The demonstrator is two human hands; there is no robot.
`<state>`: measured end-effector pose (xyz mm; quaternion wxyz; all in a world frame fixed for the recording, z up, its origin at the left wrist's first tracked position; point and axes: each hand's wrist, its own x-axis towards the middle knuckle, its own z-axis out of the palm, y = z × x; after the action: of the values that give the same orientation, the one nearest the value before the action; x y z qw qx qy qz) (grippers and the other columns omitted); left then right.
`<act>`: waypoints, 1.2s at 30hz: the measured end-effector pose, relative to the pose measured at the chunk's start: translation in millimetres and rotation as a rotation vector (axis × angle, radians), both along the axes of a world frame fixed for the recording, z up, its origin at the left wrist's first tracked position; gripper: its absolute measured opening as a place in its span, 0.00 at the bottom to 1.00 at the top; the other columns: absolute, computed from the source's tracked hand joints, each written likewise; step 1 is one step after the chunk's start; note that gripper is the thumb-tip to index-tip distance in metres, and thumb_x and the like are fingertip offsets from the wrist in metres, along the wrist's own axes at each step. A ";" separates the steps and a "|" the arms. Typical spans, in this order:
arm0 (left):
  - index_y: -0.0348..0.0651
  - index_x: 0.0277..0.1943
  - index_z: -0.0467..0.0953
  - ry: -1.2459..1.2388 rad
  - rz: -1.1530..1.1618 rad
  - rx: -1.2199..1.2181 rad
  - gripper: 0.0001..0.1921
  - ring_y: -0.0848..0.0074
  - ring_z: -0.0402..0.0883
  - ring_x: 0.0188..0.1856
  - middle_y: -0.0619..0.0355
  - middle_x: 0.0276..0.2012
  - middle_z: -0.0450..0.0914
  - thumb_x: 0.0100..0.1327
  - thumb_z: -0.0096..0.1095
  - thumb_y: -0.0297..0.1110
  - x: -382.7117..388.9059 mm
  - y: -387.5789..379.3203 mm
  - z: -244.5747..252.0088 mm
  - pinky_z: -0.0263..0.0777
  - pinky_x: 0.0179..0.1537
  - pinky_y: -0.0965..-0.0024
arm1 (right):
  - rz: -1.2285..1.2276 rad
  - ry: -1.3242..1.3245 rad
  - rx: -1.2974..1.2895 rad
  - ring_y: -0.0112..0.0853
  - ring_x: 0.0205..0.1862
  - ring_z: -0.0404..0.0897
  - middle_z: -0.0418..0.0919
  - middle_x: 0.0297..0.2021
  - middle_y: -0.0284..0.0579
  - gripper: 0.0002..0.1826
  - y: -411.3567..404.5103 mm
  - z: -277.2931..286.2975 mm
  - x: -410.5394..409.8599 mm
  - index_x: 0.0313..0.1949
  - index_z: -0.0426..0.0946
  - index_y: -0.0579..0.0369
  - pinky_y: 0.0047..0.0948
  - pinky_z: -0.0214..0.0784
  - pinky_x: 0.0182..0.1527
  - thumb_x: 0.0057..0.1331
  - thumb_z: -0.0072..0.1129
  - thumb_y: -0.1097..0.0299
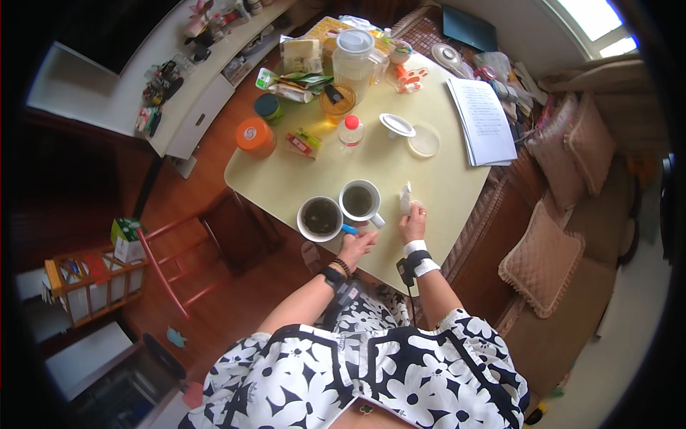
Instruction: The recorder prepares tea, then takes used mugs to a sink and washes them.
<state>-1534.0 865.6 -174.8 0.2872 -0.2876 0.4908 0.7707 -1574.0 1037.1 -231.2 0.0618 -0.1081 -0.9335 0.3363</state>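
Observation:
My left hand is at the blue handle of a white mug, its fingers closed around the handle. Dark liquid with bits in it fills this mug, which is at the near left edge of the table. Touching or almost touching it on the right is a second white mug with a white handle and a similar dark liquid. Farther right, my right hand pinches a thin white object, seen nearly edge-on; its kind is unclear. A white lid and a round translucent lid lie beyond.
On the pale table stand a red-capped bottle, an orange canister, a glass pot of amber liquid and a plastic pitcher. Printed sheets lie at right. A red chair is at left, a cushioned sofa at right.

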 end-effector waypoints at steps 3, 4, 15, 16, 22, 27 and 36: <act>0.45 0.42 0.67 -0.050 0.197 -0.006 0.18 0.78 0.75 0.34 0.61 0.33 0.71 0.54 0.60 0.44 -9.2 26.6 1.8 0.68 0.34 0.74 | 0.175 -0.017 -0.092 0.49 0.43 0.67 0.68 0.39 0.58 0.18 -13.2 13.3 2.6 0.42 0.66 0.60 0.39 0.62 0.46 0.48 0.44 0.81; 0.43 0.39 0.67 -0.100 0.258 -0.065 0.18 0.76 0.75 0.34 0.60 0.34 0.71 0.56 0.54 0.49 -11.3 32.6 4.0 0.68 0.33 0.74 | 0.218 0.008 -0.025 0.48 0.43 0.67 0.68 0.41 0.59 0.20 -7.1 9.6 5.8 0.43 0.66 0.59 0.39 0.62 0.46 0.47 0.45 0.82; 0.38 0.32 0.70 0.135 0.177 -0.418 0.19 0.80 0.74 0.25 0.60 0.25 0.73 0.62 0.47 0.48 64.7 -72.6 -14.3 0.68 0.25 0.79 | 0.190 -0.652 -1.021 0.29 0.26 0.76 0.75 0.25 0.44 0.19 -52.9 42.5 5.1 0.32 0.70 0.63 0.25 0.70 0.30 0.62 0.48 0.55; 0.37 0.30 0.71 0.159 0.163 -0.436 0.19 0.81 0.74 0.23 0.61 0.22 0.73 0.62 0.47 0.48 63.8 -85.4 -12.0 0.68 0.25 0.80 | 0.177 -0.647 -1.115 0.29 0.27 0.76 0.75 0.26 0.44 0.18 -52.6 48.8 9.6 0.32 0.70 0.63 0.25 0.70 0.30 0.62 0.48 0.56; 0.37 0.22 0.69 0.330 0.028 -0.582 0.21 0.82 0.69 0.17 0.62 0.14 0.69 0.60 0.49 0.47 56.7 -131.4 11.0 0.63 0.19 0.78 | 0.281 -0.529 -1.095 0.26 0.27 0.74 0.74 0.26 0.40 0.18 -52.4 93.0 15.4 0.33 0.71 0.62 0.24 0.68 0.31 0.63 0.47 0.56; 0.37 0.22 0.69 0.464 0.003 -0.595 0.20 0.83 0.69 0.17 0.63 0.15 0.69 0.61 0.49 0.46 48.9 -143.4 55.6 0.63 0.19 0.78 | 0.340 -0.463 -1.033 0.23 0.26 0.73 0.73 0.24 0.37 0.18 -52.8 133.8 17.6 0.31 0.71 0.61 0.22 0.67 0.30 0.63 0.48 0.56; 0.38 0.23 0.70 0.407 -0.098 -0.529 0.20 0.83 0.68 0.17 0.64 0.16 0.69 0.61 0.49 0.48 44.4 -156.7 93.6 0.62 0.19 0.78 | 0.374 -0.260 -0.626 0.21 0.22 0.72 0.71 0.18 0.36 0.17 -35.7 184.1 32.5 0.24 0.70 0.61 0.20 0.64 0.25 0.61 0.49 0.57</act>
<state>-1489.6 708.9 -81.2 0.1353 -0.1683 0.7342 0.6437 -1541.6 1001.4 -47.1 -0.1553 0.0088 -0.7892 0.5941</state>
